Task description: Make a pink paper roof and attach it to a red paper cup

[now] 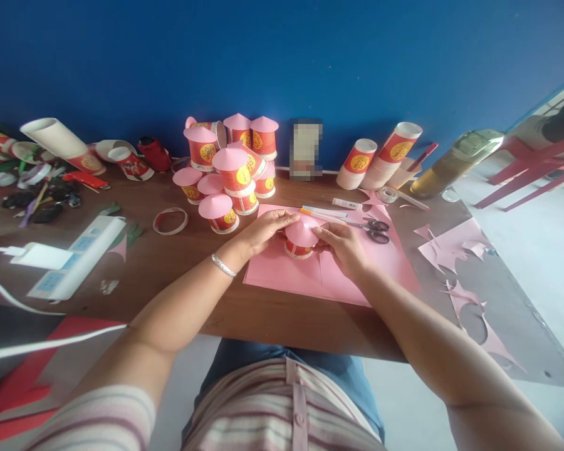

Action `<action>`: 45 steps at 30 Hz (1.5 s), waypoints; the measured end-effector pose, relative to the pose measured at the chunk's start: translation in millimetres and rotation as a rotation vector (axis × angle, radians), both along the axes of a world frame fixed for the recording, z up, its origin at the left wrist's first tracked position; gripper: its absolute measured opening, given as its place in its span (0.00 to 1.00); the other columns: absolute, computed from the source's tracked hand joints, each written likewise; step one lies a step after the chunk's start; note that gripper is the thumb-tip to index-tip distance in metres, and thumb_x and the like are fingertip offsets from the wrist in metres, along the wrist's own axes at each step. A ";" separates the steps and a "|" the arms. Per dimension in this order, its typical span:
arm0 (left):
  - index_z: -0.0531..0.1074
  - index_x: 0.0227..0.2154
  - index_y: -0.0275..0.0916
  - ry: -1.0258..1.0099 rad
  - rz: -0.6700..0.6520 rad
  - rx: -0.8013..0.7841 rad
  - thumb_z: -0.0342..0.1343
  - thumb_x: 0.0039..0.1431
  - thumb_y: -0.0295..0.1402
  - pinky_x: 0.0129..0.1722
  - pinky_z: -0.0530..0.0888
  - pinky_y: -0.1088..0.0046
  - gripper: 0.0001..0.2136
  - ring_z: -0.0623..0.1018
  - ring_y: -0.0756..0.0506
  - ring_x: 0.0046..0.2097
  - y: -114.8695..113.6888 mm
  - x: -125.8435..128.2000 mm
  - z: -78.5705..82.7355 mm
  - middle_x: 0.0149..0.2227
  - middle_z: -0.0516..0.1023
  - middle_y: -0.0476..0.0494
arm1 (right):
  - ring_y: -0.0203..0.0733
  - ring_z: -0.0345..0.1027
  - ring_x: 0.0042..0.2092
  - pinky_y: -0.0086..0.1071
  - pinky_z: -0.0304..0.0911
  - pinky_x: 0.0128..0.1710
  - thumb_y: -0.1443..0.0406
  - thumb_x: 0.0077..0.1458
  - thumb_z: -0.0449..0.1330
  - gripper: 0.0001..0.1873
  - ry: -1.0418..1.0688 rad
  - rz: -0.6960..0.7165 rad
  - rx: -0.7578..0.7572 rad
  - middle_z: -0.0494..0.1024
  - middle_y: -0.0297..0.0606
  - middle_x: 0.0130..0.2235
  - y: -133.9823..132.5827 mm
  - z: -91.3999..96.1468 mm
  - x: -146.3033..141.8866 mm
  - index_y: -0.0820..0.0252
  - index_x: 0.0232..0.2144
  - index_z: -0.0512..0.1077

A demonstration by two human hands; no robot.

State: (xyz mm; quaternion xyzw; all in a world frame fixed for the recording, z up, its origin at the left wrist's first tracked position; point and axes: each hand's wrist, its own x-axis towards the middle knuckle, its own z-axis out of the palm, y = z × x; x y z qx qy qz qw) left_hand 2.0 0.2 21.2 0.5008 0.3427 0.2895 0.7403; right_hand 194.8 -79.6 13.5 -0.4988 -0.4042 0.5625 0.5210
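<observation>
A small red paper cup with a pink paper cone on top (300, 238) stands on pink paper sheets (282, 269) on the wooden table. My left hand (264, 228) and my right hand (342, 245) press against its two sides, fingers curled round the cone's edge. A silver bangle sits on my left wrist. Just behind the cup lie an orange pen (322, 217) and scissors (375, 229). A pile of several finished cone-topped cups (230, 166) stands behind my left hand.
A white power strip (78, 257) with cable lies at the left. A tape ring (170, 220), stacked cups (385, 156), a glue stick (346, 203), a bottle (455, 160) and pink paper scraps (451, 247) are around. Clutter fills the far left.
</observation>
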 end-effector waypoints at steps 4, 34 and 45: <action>0.74 0.29 0.35 -0.012 -0.023 -0.008 0.72 0.47 0.49 0.35 0.64 0.72 0.21 0.71 0.50 0.33 1.1 -0.7 -0.4 0.30 0.76 0.48 | 0.35 0.67 0.27 0.31 0.68 0.30 0.44 0.40 0.76 0.27 0.002 0.011 0.007 0.74 0.33 0.23 0.5 -2.6 1.5 0.59 0.22 0.74; 0.77 0.32 0.34 0.005 -0.063 -0.109 0.75 0.43 0.48 0.30 0.64 0.73 0.23 0.71 0.51 0.29 3.6 -4.6 3.4 0.28 0.76 0.47 | 0.35 0.66 0.27 0.33 0.71 0.30 0.45 0.37 0.78 0.29 0.058 0.052 -0.051 0.69 0.31 0.23 1.0 2.4 2.7 0.60 0.20 0.72; 0.76 0.30 0.33 -0.004 -0.088 -0.135 0.76 0.43 0.46 0.31 0.66 0.74 0.22 0.72 0.52 0.29 6.0 -5.0 -0.2 0.27 0.76 0.49 | 0.33 0.64 0.26 0.32 0.69 0.30 0.45 0.37 0.78 0.29 0.070 0.050 -0.050 0.68 0.30 0.22 1.0 3.8 2.2 0.60 0.20 0.71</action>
